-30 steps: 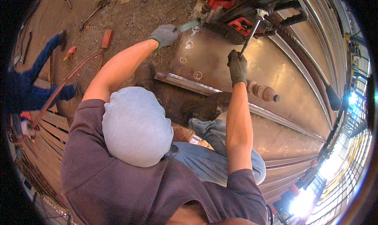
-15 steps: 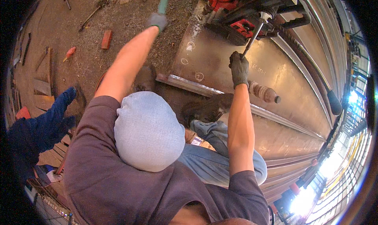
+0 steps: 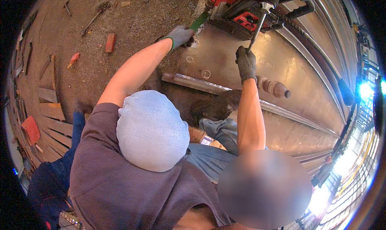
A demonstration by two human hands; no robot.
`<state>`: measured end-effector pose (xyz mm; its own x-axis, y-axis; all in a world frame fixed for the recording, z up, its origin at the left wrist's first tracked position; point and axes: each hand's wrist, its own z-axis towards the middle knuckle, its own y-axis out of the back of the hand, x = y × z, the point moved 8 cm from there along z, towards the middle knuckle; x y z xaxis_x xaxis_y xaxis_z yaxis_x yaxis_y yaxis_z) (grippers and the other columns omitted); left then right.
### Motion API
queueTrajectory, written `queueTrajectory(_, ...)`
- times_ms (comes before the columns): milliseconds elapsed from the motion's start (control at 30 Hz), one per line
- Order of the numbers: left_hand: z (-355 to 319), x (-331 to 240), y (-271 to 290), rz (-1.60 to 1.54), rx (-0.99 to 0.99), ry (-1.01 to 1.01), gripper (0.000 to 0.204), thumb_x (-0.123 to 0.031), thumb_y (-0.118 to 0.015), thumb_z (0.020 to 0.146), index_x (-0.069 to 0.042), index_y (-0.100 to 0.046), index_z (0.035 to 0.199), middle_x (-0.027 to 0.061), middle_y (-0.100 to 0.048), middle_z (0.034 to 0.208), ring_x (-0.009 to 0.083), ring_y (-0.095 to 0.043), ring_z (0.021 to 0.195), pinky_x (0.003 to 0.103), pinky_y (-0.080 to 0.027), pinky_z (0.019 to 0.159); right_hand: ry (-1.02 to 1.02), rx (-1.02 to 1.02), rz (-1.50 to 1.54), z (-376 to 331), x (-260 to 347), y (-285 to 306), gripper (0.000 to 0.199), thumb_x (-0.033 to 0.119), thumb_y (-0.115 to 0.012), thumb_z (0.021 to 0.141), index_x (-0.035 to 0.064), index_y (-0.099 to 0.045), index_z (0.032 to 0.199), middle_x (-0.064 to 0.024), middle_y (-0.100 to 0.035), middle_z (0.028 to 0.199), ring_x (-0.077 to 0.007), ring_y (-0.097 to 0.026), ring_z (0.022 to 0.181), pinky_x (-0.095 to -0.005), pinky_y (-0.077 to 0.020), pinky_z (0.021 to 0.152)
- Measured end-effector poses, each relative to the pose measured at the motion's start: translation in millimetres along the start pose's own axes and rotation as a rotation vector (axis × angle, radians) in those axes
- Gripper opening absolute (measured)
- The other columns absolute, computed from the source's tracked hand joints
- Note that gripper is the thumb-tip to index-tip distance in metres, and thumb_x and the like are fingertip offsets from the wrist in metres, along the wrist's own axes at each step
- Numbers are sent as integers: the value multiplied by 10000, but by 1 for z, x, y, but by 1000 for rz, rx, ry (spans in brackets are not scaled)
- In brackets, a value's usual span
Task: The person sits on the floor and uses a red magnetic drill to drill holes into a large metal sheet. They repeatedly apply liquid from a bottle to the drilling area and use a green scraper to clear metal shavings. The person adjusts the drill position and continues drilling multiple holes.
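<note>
Lever (image 3: 257,30): projects from the red-and-black machine (image 3: 246,21) above the steel plate (image 3: 229,57). Judged rigid and smooth metal; hold at the free end for leverage. The right hand (image 3: 246,64), gloved, has its fingers closed around that end.

Green strip (image 3: 199,21): located at the plate's edge, far end near the machine; contact cannot be confirmed. Judged light, possibly flexible; hold at the near end. The left hand (image 3: 181,37), gloved, grips that end with curled fingers; exact finger placement is unclear.
</note>
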<state>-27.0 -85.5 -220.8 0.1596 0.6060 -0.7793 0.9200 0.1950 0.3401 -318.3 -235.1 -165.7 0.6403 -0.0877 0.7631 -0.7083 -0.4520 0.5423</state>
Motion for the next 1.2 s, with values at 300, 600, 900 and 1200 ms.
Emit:
queueTrajectory(300,50,110,87,-94,-638,358,518,-469,-669,845,35,-742,944,175,-740,812,286,-731,705,442,-538,610,25,17,-12,0,5,-3,333,346,-602,999,41,-625,868,-15,-599,757,-121,-537,645,-294,-448,597)
queueTrajectory(600,-15,25,5,-300,-82,92,473,-462,-614,938,-3,-726,949,150,-715,867,271,-701,728,421,-539,643,-37,9,-144,1,-6,1,578,533,-528,977,-8,-697,1090,-281,-699,968,-449,-668,960,-486,-493,833)
queueTrajectory(900,53,69,41,-20,-396,225,595,-514,-552,939,47,-717,1050,226,-719,930,326,-711,836,431,-526,727,-25,21,-127,3,-8,-1,575,537,-522,979,8,-693,1125,-281,-702,1000,-460,-666,984,-493,-492,848)
queueTrajectory(1200,40,56,10,-31,-147,101,623,-535,-559,927,58,-697,1059,232,-707,941,340,-692,884,444,-521,790,-9,-45,-61,-2,8,0,390,403,-608,981,22,-659,918,-26,-625,778,-136,-554,677,-324,-461,635)
